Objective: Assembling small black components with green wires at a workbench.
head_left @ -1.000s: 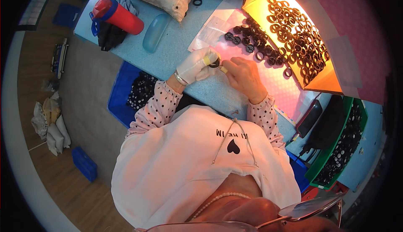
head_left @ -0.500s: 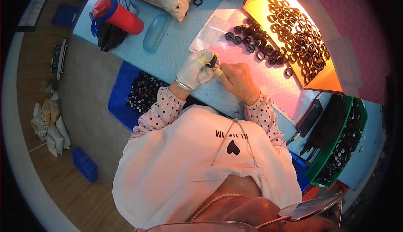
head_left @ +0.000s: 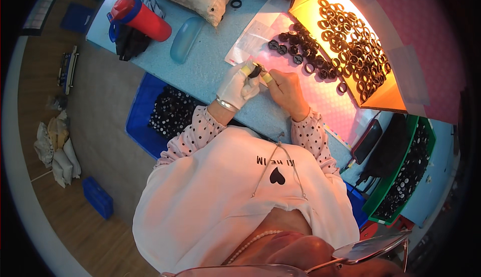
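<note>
Gloved left hand (head_left: 234, 87) pinches a small black part (head_left: 255, 71) over the blue tabletop (head_left: 208, 64). Right hand (head_left: 287, 90) curls beside it, its grip unclear.

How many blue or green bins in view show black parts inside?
2: a blue bin at the person's left and a green bin at the right. More may be hidden.

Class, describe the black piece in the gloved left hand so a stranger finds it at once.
Find the pale blue table, then the white-gloved left hand over its near edge. The black piece is in that hand's fingers, close to the ungloved right hand. Unlike the dark rings heaped in the lit box, it is held, not lying loose.
</note>
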Motion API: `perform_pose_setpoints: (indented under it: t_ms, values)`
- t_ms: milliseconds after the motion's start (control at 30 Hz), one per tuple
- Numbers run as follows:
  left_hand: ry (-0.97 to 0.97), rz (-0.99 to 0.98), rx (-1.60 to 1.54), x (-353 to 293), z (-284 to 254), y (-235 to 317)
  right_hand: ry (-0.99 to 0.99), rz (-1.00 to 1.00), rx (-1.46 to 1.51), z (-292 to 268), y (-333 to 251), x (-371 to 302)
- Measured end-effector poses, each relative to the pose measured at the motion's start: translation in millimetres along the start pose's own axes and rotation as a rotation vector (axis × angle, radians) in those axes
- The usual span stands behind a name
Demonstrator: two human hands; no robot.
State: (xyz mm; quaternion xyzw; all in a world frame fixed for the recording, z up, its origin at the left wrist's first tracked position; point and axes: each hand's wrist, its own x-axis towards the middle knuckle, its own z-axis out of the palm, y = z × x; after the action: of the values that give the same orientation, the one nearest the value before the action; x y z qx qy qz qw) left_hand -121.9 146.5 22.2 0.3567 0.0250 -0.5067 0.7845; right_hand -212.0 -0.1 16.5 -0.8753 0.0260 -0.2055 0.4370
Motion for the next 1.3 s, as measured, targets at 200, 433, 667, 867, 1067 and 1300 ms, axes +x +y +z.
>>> perform_pose_setpoints:
  t_ms: [200, 433, 667, 867, 1067, 1300]
  values:
    - [-0.017, 0.008, 0.070, 0.9, 6.8, 3.9, -0.036, -0.080, -0.048, -3.3, 2.7, -1.8]
    - [-0.119, 0.000, 0.289, -4.4, -3.1, 10.3, -0.022, 0.034, -0.027, -5.4, 2.6, -3.9]
    - [-0.080, -0.008, 0.175, -0.1, -10.0, 4.5, -0.133, -0.131, -0.020, 0.8, 2.8, -4.6]
    - [0.084, 0.032, 0.249, 0.6, 5.5, 9.1, -0.027, -0.014, 0.031, 3.7, 9.6, -5.0]
    - [-0.001, 0.027, 0.113, -3.0, 1.6, 5.1, 0.025, 0.159, 0.204, 6.1, 10.0, -4.5]
    - [0.001, 0.026, 0.136, -0.5, 4.2, 11.2, -0.079, 0.005, 0.139, 2.4, 9.6, -4.0]
